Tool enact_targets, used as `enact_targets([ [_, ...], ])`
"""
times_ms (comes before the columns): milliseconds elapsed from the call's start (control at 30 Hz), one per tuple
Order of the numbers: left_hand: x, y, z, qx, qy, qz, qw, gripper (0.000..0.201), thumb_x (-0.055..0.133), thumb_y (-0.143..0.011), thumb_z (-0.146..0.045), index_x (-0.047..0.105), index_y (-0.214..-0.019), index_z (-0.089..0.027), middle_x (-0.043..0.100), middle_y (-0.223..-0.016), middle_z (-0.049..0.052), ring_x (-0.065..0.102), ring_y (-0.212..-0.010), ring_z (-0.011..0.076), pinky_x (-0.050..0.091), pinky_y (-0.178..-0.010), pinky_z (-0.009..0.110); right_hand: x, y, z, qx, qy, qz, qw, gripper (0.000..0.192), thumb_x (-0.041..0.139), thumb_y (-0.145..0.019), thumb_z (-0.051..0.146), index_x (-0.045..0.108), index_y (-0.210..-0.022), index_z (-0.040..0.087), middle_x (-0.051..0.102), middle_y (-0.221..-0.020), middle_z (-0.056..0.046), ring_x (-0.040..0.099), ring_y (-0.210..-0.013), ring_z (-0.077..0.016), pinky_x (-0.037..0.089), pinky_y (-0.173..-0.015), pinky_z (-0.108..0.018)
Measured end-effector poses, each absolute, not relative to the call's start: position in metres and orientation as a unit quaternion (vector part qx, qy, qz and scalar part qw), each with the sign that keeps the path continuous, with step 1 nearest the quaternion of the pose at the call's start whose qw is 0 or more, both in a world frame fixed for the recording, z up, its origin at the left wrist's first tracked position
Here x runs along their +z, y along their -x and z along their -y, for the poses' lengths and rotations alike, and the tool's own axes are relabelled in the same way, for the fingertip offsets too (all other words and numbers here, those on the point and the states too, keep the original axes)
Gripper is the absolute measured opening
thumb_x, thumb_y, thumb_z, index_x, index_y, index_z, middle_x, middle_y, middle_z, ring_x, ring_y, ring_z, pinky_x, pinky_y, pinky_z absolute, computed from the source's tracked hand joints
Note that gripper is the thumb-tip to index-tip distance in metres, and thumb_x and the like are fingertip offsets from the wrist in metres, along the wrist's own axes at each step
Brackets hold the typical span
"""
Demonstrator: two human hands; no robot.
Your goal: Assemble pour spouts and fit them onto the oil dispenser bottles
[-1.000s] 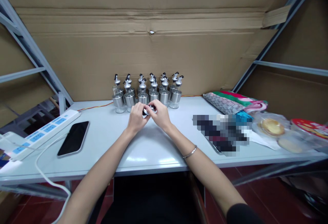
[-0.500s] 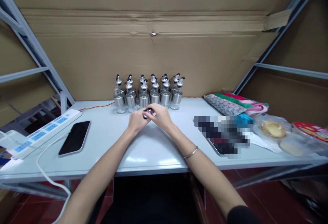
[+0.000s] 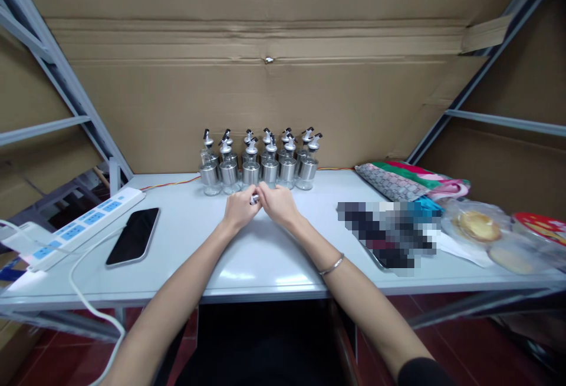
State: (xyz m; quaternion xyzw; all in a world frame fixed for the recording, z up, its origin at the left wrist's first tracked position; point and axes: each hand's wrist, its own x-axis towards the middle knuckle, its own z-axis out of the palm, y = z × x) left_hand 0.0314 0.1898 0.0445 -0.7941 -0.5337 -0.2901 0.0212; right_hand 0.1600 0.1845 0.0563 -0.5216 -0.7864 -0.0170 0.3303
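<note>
At a white table (image 3: 265, 268), a person's left hand (image 3: 239, 211) and right hand (image 3: 277, 204) meet, fingers pinched together around a small silver-and-black spout cap (image 3: 254, 200) just in front of a cluster of capped glass bottles (image 3: 260, 162). All those bottles already wear caps; this piece looks unfinished. A phone (image 3: 133, 236) lies well apart.

A phone (image 3: 133, 236) lies beside a power strip (image 3: 84, 224), near folded cloth (image 3: 409, 178).
</note>
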Motion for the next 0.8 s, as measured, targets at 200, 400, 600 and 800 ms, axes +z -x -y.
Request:
enact_targets([
  [200,0.047,-0.031,-0.189,-0.362,0.764,0.534,-0.005,0.009,0.052,-0.081,-0.029,0.055,-0.083,-0.021,0.067,-0.075,0.001,0.063,-0.069,0.0171,0.033,-0.059,0.023,0.057,-0.172,-0.197,0.13,0.494,0.701,0.498,0.032,0.032,-0.092,0.035,0.057,-0.076,0.022,0.055,-0.068,-0.001,0.052,-0.067,-0.0146,0.037,-0.066,-0.024],
  [400,0.047,-0.023,-0.196,-0.375,0.742,0.555,-0.025,0.012,0.053,-0.082,-0.032,0.055,-0.08,-0.021,0.065,-0.069,0.0,0.061,-0.065,0.0156,0.033,-0.058,0.023,0.047,-0.194,-0.22,0.158,0.602,0.674,0.398,0.027,0.045,-0.082,0.024,0.066,-0.066,0.019,0.058,-0.061,-0.002,0.054,-0.072,-0.0167,0.039,-0.069,-0.025],
  [600,0.046,-0.025,-0.193,-0.366,0.762,0.533,-0.027,0.008,0.053,-0.079,-0.028,0.056,-0.08,-0.02,0.065,-0.07,0.0,0.061,-0.065,0.0155,0.035,-0.059,0.023,0.043,-0.201,-0.223,0.168,0.621,0.674,0.362,0.023,0.05,-0.077,0.022,0.071,-0.068,0.019,0.066,-0.061,-0.001,0.058,-0.065,-0.0156,0.039,-0.063,-0.023],
  [800,0.044,-0.025,-0.194,-0.357,0.774,0.522,-0.024,0.008,0.052,-0.078,-0.027,0.056,-0.081,-0.02,0.065,-0.071,0.0,0.061,-0.065,0.0155,0.035,-0.06,0.023,0.047,-0.203,-0.221,0.161,0.646,0.665,0.337,0.023,0.051,-0.08,0.022,0.073,-0.076,0.017,0.072,-0.075,-0.005,0.063,-0.075,-0.0176,0.04,-0.066,-0.024],
])
